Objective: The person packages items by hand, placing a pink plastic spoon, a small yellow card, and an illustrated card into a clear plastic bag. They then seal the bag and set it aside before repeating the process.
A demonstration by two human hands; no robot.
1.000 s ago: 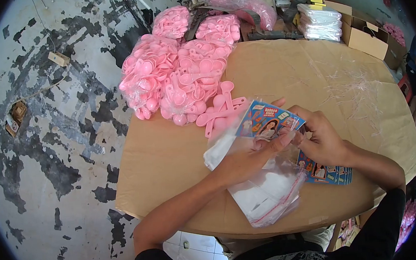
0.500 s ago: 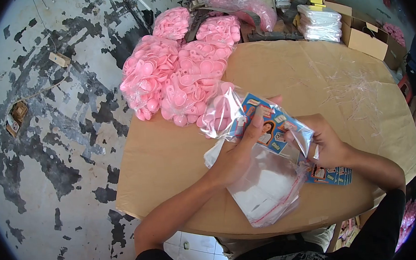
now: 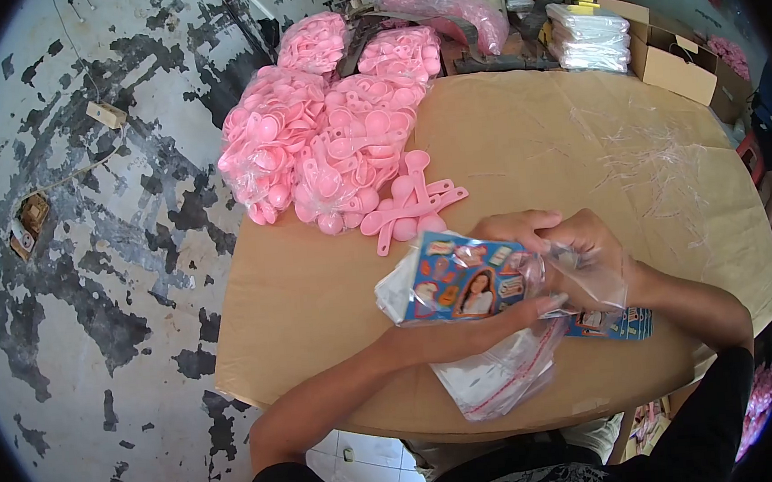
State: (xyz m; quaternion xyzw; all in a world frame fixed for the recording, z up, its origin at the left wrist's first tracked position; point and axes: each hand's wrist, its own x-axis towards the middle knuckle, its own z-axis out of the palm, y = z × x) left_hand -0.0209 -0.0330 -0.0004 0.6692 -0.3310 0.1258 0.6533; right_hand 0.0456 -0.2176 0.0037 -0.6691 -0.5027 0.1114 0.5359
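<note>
A blue printed card (image 3: 448, 281) with a person's photo sits in a clear plastic bag (image 3: 600, 286), tilted above the table. My left hand (image 3: 501, 322) is closed round the bag and card, thumb along the lower edge and fingers at the upper edge. My right hand (image 3: 596, 241) is at the bag's mouth, the film over its fingers; those fingertips are partly hidden. Under my left hand lies a stack of clear bags (image 3: 497, 379) with a red strip. More blue cards (image 3: 624, 324) lie below my right wrist. Beyond the card are loose pink measuring spoons (image 3: 415, 204).
Full bags of pink spoons (image 3: 333, 145) pile up at the table's far left. Brown paper covers the table (image 3: 523, 140), with clear plastic strands (image 3: 657, 165) on its right side. At the back stand stacked plastic packs (image 3: 590, 39) and an open cardboard box (image 3: 681, 68).
The bag and card have come nearer and turned level, away from the spoons, which now show uncovered. My right hand has moved into the bag's mouth.
</note>
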